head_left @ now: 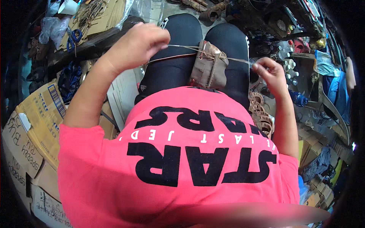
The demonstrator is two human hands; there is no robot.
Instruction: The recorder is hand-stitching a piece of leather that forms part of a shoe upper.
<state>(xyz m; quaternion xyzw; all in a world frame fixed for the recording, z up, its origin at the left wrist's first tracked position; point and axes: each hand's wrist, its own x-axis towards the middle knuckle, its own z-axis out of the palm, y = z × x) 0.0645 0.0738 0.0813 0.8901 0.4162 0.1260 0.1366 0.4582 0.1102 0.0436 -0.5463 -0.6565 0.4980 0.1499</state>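
Note:
A brown leather shoe upper point(208, 72) rests across my thighs, its stitched seam and loose lacing facing up. Pale thread point(182, 46) runs from its left side to my left hand point(152, 40), whose fingers are closed on it. On the other side, a second length of thread point(238, 60) stretches to my right hand point(270, 74), which pinches it between thumb and fingers. Both lengths look drawn out sideways, and neither hand touches the leather. A thin dark strap point(171, 57) crosses my left thigh up to the upper.
Blue-handled scissors point(74, 37) lie on cardboard sheets at the far left, by a white cup point(69, 7). Cardboard boxes point(28, 140) stack at the left. Beside my right thigh are brown leather pieces point(262, 116); several white-capped bottles point(287, 57) stand beyond my right hand.

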